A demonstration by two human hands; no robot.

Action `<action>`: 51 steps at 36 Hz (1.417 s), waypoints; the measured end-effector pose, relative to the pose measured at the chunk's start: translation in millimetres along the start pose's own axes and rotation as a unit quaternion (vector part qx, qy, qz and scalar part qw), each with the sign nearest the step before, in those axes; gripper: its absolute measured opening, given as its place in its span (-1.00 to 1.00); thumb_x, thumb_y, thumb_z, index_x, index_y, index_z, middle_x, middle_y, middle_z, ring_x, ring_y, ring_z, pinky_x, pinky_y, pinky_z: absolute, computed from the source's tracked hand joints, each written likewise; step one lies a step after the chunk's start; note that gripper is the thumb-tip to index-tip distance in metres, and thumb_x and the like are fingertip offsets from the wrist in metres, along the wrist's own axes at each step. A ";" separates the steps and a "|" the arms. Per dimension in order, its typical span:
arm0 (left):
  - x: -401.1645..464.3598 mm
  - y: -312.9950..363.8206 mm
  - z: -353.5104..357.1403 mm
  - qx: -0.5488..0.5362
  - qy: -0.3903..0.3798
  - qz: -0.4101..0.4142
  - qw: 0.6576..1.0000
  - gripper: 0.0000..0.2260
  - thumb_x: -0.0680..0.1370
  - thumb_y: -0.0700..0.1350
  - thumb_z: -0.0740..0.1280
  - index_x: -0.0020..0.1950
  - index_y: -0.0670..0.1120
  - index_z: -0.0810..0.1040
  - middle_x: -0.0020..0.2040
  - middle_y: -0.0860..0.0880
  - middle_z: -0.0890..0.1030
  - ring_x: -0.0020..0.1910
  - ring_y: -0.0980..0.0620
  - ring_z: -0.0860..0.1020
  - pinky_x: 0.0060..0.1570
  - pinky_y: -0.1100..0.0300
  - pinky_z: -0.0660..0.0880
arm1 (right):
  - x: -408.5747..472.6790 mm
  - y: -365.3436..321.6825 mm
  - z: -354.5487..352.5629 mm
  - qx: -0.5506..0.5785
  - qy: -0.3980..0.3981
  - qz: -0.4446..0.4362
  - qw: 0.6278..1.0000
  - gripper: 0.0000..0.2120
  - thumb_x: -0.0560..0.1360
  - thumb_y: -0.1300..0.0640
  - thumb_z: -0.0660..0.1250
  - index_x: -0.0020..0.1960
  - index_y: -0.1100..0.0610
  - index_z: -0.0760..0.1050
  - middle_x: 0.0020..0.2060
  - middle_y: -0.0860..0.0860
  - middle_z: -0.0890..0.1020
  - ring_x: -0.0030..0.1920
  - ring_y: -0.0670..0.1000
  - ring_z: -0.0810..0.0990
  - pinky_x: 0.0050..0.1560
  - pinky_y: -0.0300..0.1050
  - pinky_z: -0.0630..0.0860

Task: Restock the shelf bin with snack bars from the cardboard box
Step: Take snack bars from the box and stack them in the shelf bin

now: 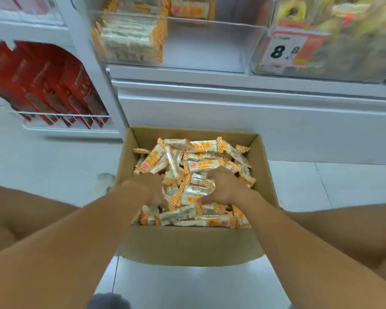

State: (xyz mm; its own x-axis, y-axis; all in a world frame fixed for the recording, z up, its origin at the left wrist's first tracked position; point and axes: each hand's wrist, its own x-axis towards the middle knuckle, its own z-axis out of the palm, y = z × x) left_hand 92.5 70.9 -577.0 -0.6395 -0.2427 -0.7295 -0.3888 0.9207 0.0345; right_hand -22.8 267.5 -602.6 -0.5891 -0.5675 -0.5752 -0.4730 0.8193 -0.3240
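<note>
The snack bars (202,165) are slim white wrappers with orange checkered ends, heaped loosely in the open cardboard box (187,246) on the floor below the clear shelf bin (209,45), which holds a stack at its left. Left hand (150,189) and right hand (224,186) are sunk in the pile's near middle, cupping a clump of bars between them, their fingers buried so the exact hold cannot be told.

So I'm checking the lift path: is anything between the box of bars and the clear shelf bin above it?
Nothing visible blocks it. The cardboard box is open-topped, both hands are among the snack bars, and the clear bin above is open, half empty on its right.
</note>
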 end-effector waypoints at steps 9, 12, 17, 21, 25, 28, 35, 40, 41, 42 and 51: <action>0.5 9.5 62.6 -0.184 0.076 0.043 0.979 -0.53 0.45 0.20 0.49 0.14 -0.01 0.39 0.06 -0.04 0.55 0.02 -0.04 0.54 0.07 -0.02 0.52 | -1.1 7.7 2.4 -0.022 -0.005 0.016 1.000 0.13 0.15 -0.39 0.59 0.58 -0.23 0.11 0.59 -0.03 -0.03 0.54 0.33 0.06 0.47 0.27 0.26; 2.6 19.1 61.7 -0.157 0.050 0.080 0.983 -0.65 0.50 0.12 0.47 0.18 0.03 0.47 0.08 0.00 0.56 0.02 -0.02 0.53 0.08 0.04 0.51 | 2.9 9.5 17.1 -0.060 -0.042 0.030 0.997 0.17 0.18 -0.25 0.65 0.60 -0.19 0.06 0.59 -0.08 -0.29 0.56 0.33 0.08 0.46 0.22 0.32; 7.8 25.5 58.2 -0.161 0.016 0.088 0.983 -0.57 0.58 0.08 0.38 0.40 -0.03 0.47 0.35 -0.07 0.51 0.25 -0.09 0.51 0.22 0.06 0.46 | 7.6 4.6 35.3 -0.048 0.010 -0.021 0.999 -0.20 0.26 -0.08 0.66 0.39 0.00 0.39 0.51 0.00 0.18 0.38 0.24 0.38 0.30 0.08 0.46; 9.1 20.5 50.9 -0.307 0.028 0.029 0.951 -0.56 0.64 0.08 0.25 0.37 -0.21 0.45 0.17 -0.16 0.55 -0.05 -0.06 0.51 -0.13 0.11 0.42 | 12.2 6.1 9.5 0.050 0.037 0.003 0.998 -0.45 0.35 0.07 0.60 0.29 0.07 0.51 0.37 0.03 0.42 0.24 0.12 0.52 0.16 -0.03 0.53; 11.5 23.8 36.1 -0.537 0.013 -0.038 0.842 -0.40 0.59 -0.02 0.29 0.52 -0.26 0.19 0.01 -0.20 0.68 -0.24 -0.10 0.60 0.00 0.05 0.55 | 11.2 11.1 -24.4 0.220 0.083 0.027 0.971 -0.50 0.33 0.18 0.62 0.19 0.07 0.51 0.31 0.05 0.51 0.14 0.09 0.56 -0.04 -0.18 0.41; 8.8 35.6 25.2 -0.691 -0.026 -0.010 0.722 -0.48 0.62 0.16 0.26 0.46 -0.12 0.35 -0.06 -0.13 0.67 -0.18 -0.10 0.68 0.29 -0.16 0.47 | 3.1 2.2 -29.2 0.215 0.143 -0.030 0.966 -0.50 0.30 0.20 0.64 0.16 0.04 0.50 0.28 0.01 0.52 0.24 0.03 0.51 0.02 -0.23 0.36; -5.2 64.2 1.4 -0.784 -0.049 0.025 0.619 -0.29 0.52 0.33 0.31 0.58 0.06 0.25 0.64 -0.02 0.08 0.60 -0.07 0.12 0.20 -0.13 0.45 | -14.0 -34.2 9.0 0.105 0.164 -0.184 0.963 -0.31 0.20 0.20 0.57 0.30 0.16 0.45 0.06 -0.01 0.52 0.06 0.04 0.49 0.02 -0.08 0.44; 1.5 54.0 6.0 -0.805 0.026 -0.051 0.590 -0.16 0.39 0.36 0.45 0.54 -0.04 0.35 0.54 -0.06 0.33 0.45 -0.10 0.36 0.38 -0.20 0.38 | -28.2 -38.7 11.6 0.292 0.191 -0.165 0.922 -0.15 0.26 0.15 0.53 0.47 -0.19 0.30 0.21 -0.15 0.57 0.24 -0.13 0.53 0.17 -0.24 0.46; 2.0 52.8 4.3 -0.811 0.024 -0.047 0.583 -0.15 0.39 0.37 0.44 0.55 -0.02 0.33 0.55 -0.05 0.30 0.48 -0.09 0.32 0.37 -0.16 0.39 | -30.6 -41.6 9.2 0.321 0.204 -0.169 0.910 -0.17 0.28 0.17 0.52 0.45 -0.21 0.31 0.18 -0.15 0.59 0.25 -0.16 0.53 0.18 -0.28 0.44; -1.6 52.9 -0.1 -0.818 0.019 -0.040 0.574 -0.18 0.40 0.38 0.42 0.54 -0.01 0.33 0.55 -0.04 0.30 0.50 -0.08 0.31 0.33 -0.12 0.42 | -31.7 -44.8 6.9 0.345 0.218 -0.178 0.896 -0.20 0.29 0.21 0.52 0.44 -0.18 0.33 0.16 -0.14 0.61 0.26 -0.18 0.52 0.19 -0.32 0.41; 1.1 37.2 -19.0 -0.862 0.039 -0.044 0.504 -0.05 0.15 0.58 0.39 0.38 0.02 0.51 0.29 -0.08 0.58 0.24 -0.14 0.57 0.26 -0.18 0.48 | -42.6 -62.8 -43.9 0.648 0.187 -0.143 0.725 -0.70 0.51 0.31 0.42 0.21 0.14 0.51 -0.08 0.00 0.69 -0.04 0.10 0.66 -0.11 -0.06 0.58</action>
State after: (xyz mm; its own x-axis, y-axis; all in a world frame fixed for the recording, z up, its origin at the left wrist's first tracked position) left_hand 64.7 99.1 -563.5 -0.5676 -0.3326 -0.7532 -0.3733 -0.7113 0.5955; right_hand 3.2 236.7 -524.7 -0.8394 -0.5130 -0.1795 0.2578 -0.0851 -0.9625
